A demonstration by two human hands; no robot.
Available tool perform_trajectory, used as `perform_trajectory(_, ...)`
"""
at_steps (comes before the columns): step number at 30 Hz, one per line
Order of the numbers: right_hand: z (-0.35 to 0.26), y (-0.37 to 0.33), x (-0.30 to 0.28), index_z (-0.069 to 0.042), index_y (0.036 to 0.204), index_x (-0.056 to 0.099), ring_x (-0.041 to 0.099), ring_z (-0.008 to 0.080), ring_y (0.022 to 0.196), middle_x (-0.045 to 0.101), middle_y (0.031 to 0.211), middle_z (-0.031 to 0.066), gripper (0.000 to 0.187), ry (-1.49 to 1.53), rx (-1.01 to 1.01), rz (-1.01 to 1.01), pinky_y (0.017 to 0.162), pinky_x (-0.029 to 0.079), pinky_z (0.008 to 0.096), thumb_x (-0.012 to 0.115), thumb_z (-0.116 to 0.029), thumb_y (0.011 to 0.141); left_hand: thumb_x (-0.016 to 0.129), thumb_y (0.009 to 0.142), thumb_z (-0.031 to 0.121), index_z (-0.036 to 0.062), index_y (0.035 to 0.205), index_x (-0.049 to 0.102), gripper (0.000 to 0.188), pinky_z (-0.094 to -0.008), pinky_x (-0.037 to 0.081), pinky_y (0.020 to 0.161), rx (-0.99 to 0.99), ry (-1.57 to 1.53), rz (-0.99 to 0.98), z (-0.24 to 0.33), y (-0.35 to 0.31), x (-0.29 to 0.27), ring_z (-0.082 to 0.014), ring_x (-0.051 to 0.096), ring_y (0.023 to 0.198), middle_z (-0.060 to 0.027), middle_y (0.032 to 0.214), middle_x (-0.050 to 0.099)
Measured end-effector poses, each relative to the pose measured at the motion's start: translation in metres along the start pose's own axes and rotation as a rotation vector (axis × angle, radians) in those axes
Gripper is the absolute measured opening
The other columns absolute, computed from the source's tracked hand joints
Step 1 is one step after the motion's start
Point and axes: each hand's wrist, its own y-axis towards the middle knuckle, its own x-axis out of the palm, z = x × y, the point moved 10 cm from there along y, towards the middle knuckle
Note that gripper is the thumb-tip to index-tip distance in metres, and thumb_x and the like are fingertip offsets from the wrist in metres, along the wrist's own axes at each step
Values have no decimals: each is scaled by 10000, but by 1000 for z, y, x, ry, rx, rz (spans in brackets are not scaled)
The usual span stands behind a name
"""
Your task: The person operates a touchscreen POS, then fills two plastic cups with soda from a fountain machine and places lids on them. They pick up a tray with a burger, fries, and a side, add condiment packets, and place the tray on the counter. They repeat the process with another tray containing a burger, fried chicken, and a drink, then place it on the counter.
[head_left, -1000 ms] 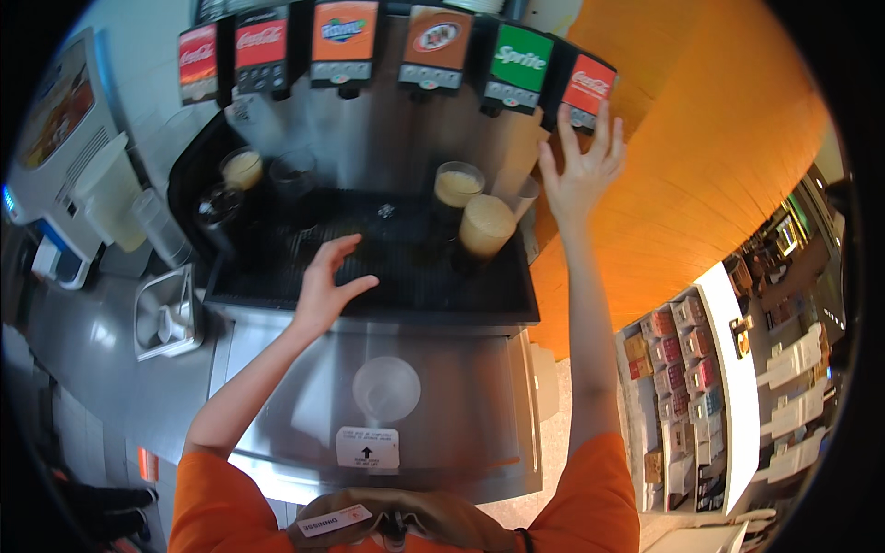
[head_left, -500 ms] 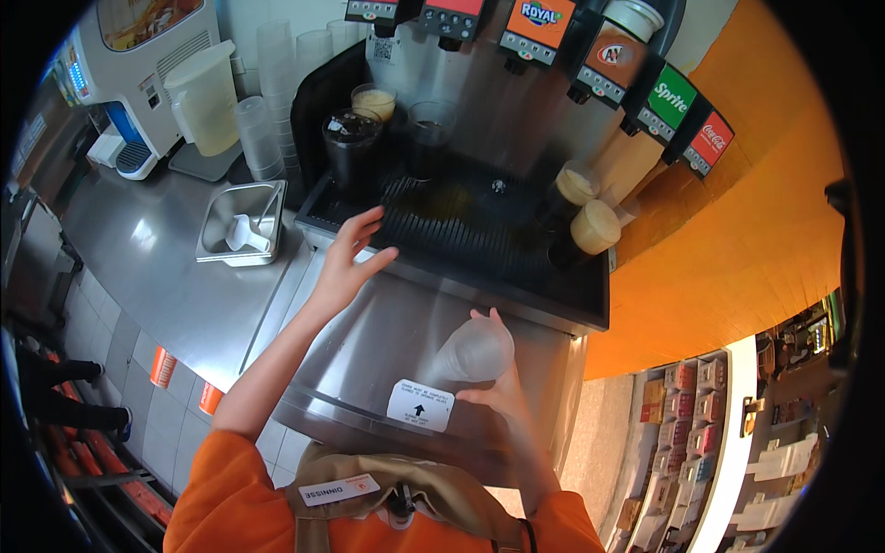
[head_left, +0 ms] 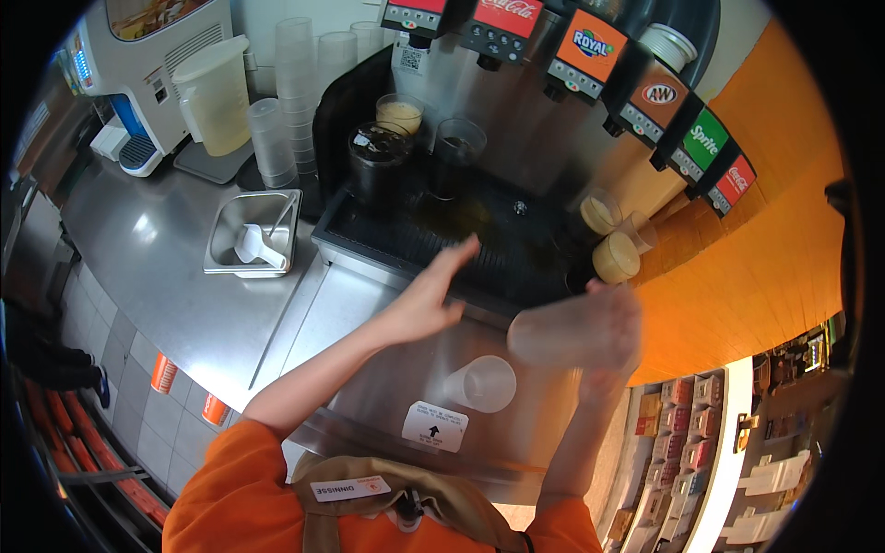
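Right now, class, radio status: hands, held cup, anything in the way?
Left hand open, empty. Right hand grips clear cup, blurred. Second cup on steel surface. Possible obstacle: foamy drinks on drip tray.

At right, a glossy orange wall [head_left: 770,249] rose beside a white-edged shelf [head_left: 735,396] stocked with rows of small boxes, while at left a steel tabletop [head_left: 134,267] caught bright light above a grey tiled floor [head_left: 152,424], and a pale wall [head_left: 256,37] stood at the far side.
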Motion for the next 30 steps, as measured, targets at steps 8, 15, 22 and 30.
perform_trajectory(8, 101, 118, 13, -24, 1231, 483, 480, 195, 1089, 563, 1165, 100, 643, -216, -39, 128, 947, 364, 347, 791, -72, 669, 812, 622, 153, -26, 1339, 310, 893, -410, 338, 1029, -195, 288, 819, -80, 92, -100, -385, 393, 1234, -242, 1303, 408)
perform_trajectory(15, 193, 167, 53, -27, 1263, 448, 476, 227, 1120, 562, 1201, 127, 726, -192, 77, -58, 941, 385, 368, 824, -149, 654, 830, 563, 161, -9, 1164, 482, 715, -391, 452, 886, -168, 305, 841, -79, 76, -101, -349, 565, 1051, -199, 1103, 578)
perform_trajectory(22, 230, 194, 139, -56, 1356, 361, 384, 248, 1237, 464, 1332, 115, 767, 110, 310, -554, 1026, 325, 359, 697, -26, 667, 837, 576, 145, -51, 1188, 462, 744, -385, 434, 914, -260, 301, 839, -51, 32, -85, -358, 552, 1070, -221, 1123, 567)
perform_trajectory(30, 155, 200, 119, -119, 1408, 337, 465, 228, 1147, 490, 1301, 89, 846, -402, 46, -330, 930, 403, 327, 604, 42, 621, 848, 598, 163, -46, 1328, 357, 905, -396, 386, 990, -280, 257, 728, -37, 16, -78, -380, 439, 1189, -238, 1246, 454)
